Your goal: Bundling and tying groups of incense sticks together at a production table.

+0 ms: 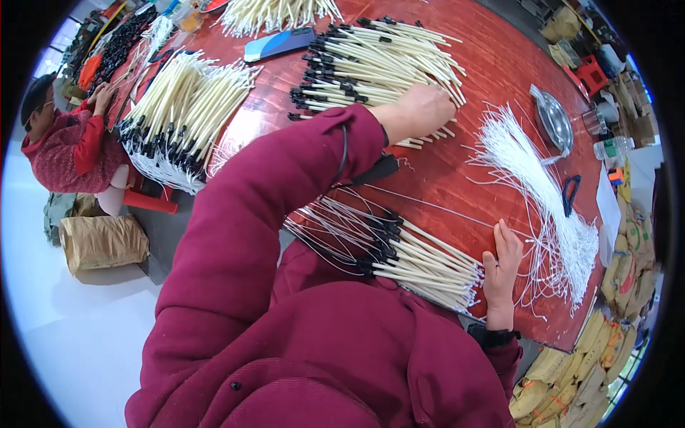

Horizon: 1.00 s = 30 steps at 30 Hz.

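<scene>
My left hand (419, 113) reaches across to a pile of cream rods with black end pieces (367, 68). Its fingers curl down over the rods' plain ends, and what they grip is hidden. Lower on the table, my right hand (504, 265) has its fingers stretched out and its thumb apart. It rests beside the white-tipped ends of a second bundle of cream rods (435, 267); thin white cords trail from that bundle's black fittings. One long white cord (435, 203) runs slantwise toward my right fingertips. A loose heap of white cords (531, 178) lies to the right.
On the red table (492, 50) are another rod bundle (189, 107) at left, a blue-and-white phone (278, 44) and a metal dish (553, 120). A co-worker in red (71, 146) sits far left. A brown paper sack (103, 242) stands on the floor; stacked sacks (571, 364) lie lower right.
</scene>
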{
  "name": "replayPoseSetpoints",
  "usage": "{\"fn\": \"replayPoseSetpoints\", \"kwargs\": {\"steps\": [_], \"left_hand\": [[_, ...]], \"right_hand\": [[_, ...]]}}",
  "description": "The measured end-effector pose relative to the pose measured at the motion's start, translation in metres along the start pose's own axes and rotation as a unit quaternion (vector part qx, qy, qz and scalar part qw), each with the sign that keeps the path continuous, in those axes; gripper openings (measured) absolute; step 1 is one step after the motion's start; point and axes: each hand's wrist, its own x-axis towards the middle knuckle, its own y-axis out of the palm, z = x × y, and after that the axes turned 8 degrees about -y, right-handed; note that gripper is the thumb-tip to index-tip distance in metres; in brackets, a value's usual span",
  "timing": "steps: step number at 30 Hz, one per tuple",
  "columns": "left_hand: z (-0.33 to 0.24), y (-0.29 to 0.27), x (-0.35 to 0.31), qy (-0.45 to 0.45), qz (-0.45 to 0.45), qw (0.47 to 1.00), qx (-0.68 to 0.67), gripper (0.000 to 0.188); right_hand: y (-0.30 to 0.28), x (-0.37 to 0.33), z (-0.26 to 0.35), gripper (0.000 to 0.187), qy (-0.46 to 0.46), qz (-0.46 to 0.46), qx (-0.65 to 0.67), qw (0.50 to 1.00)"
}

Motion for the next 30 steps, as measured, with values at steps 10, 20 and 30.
{"fn": "replayPoseSetpoints", "kwargs": {"steps": [10, 20, 30], "left_hand": [[-0.016, -0.005, -0.001, -0.005, 0.009, 0.995, 0.097, 0.013], [-0.022, -0.001, 0.005, 0.012, -0.017, 0.992, 0.121, 0.014], [-0.02, -0.062, -0.045, -0.07, -0.005, 0.985, -0.155, 0.013]], "right_hand": [[0.0, 0.005, 0.004, 0.068, 0.002, -0.02, 0.016, 1.0], [-0.001, -0.006, 0.002, 0.065, 0.001, -0.023, 0.018, 1.0], [-0.001, 0.003, -0.001, 0.066, 0.001, -0.004, 0.018, 1.0]]}}
